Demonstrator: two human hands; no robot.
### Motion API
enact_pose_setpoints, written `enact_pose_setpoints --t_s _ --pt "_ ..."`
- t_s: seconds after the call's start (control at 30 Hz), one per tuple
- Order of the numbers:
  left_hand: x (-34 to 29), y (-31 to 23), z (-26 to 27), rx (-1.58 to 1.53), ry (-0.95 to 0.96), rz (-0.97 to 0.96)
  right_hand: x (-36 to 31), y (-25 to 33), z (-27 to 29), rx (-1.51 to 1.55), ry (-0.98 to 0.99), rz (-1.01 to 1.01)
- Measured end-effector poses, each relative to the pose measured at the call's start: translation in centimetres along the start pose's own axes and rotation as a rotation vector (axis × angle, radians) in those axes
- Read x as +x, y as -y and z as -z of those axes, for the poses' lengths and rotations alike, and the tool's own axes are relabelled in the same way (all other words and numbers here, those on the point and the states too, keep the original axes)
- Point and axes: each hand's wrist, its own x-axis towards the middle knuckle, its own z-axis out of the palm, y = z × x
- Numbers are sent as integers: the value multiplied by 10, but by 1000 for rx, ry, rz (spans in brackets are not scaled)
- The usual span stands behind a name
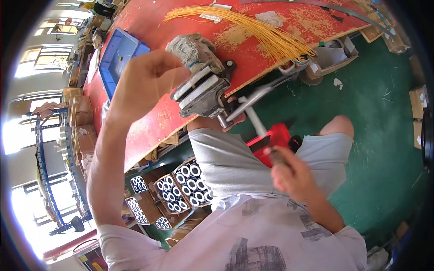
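Working at a bench vise clamped to the edge of the red table, we are noting: left hand hovering just beside the vise jaws, fingers curled loosely, holding nothing we can make out; right hand closing around the end of the vise handle (blurred). Behind the vise we are seeing a grey rag, yellow wires and a blue tray.
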Motion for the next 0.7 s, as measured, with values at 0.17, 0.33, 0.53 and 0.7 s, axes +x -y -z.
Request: enact_pose_setpoints --t_s 0.17,0.33,0.53,0.7 --pt "-27 53 -15 -436 -184 0 33 -29 -29 -408 136 319" --pt "-34 86 -46 -398 -319 -290 25 -14 7 -168 13 89" --pt "-30 103 -66 -524 -405 -382 20 -19 -5 -153 -53 103" --pt "-28 107 -65 -395 -465 -477 19 -28 -14 -68 -75 80"
